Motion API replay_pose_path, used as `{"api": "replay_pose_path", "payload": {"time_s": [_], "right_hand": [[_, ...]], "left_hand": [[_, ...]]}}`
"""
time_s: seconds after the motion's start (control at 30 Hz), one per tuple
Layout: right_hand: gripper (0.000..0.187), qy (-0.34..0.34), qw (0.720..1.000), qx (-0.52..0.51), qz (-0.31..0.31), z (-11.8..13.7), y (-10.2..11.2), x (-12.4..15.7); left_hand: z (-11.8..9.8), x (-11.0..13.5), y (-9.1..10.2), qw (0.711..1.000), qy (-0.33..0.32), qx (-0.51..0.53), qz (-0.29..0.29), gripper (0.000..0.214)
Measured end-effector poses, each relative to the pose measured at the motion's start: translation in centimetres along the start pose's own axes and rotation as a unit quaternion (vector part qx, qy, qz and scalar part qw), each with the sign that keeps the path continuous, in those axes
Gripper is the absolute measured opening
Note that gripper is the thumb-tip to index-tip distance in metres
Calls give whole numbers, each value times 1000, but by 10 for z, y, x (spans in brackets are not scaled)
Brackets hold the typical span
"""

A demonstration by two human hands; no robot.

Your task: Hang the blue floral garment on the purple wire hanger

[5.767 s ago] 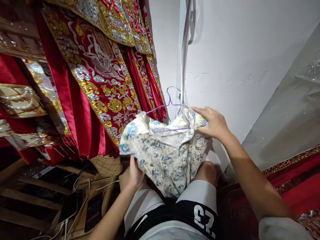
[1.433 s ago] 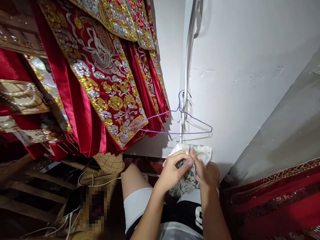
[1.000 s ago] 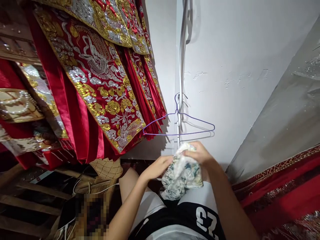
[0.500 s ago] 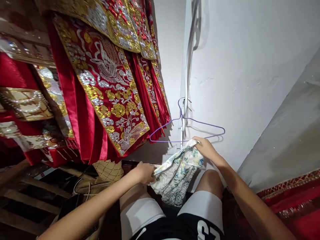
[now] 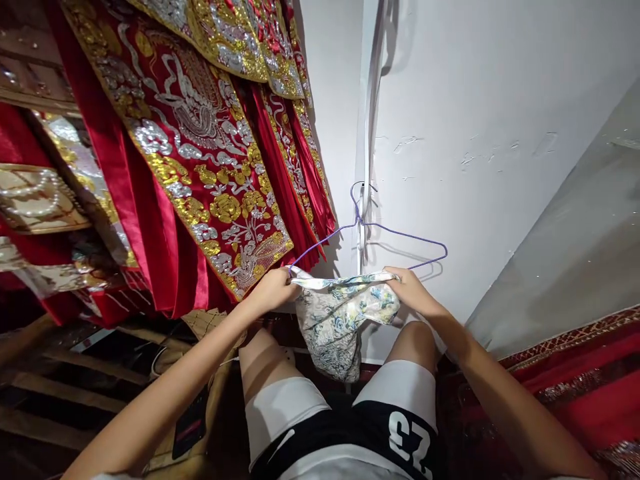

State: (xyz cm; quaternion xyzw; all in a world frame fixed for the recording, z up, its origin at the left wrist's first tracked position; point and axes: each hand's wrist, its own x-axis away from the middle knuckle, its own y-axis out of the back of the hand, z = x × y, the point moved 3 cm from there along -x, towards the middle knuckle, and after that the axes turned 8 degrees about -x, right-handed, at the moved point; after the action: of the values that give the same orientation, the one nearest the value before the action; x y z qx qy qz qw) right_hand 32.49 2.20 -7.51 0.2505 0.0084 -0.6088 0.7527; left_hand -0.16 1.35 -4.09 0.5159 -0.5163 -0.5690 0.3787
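Observation:
A white garment with a blue, green and yellow floral print (image 5: 333, 320) hangs stretched between my two hands; its exact kind is unclear. My left hand (image 5: 277, 288) grips its upper left edge, close to the left end of the purple wire hanger (image 5: 395, 233). With closed fingers my right hand (image 5: 407, 288) holds the upper right edge, near the hanger's lower bar. The hanger hangs by its hook from a white rail (image 5: 367, 133) at the wall. The garment's top edge hides most of the hanger's lower bar.
Red robes with gold and silver embroidery (image 5: 215, 153) hang at the left, close to my left hand. Wooden slats (image 5: 65, 393) lie below them. A white wall (image 5: 480, 100) is in front, and red trimmed fabric (image 5: 585, 373) lies at the right.
My left hand has moved up and left with the garment's edge, reaching the hanger's left end. The garment's top edge is now nearly level and covers the hanger's lower bar.

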Motion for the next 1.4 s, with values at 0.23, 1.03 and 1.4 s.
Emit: {"api": "replay_pose_path", "payload": {"time_s": [0.23,1.03,1.4], "right_hand": [[15,-3,994,94,-63,0,7,-15],[84,18,952,96,-290,25,78,8],[59,-113,973,-199,38,43,75,20]], "left_hand": [[-6,33,31,997,-63,18,35,27],[-35,-43,58,973,-194,111,-63,29],[-6,-65,47,978,-117,150,-79,44]]}}
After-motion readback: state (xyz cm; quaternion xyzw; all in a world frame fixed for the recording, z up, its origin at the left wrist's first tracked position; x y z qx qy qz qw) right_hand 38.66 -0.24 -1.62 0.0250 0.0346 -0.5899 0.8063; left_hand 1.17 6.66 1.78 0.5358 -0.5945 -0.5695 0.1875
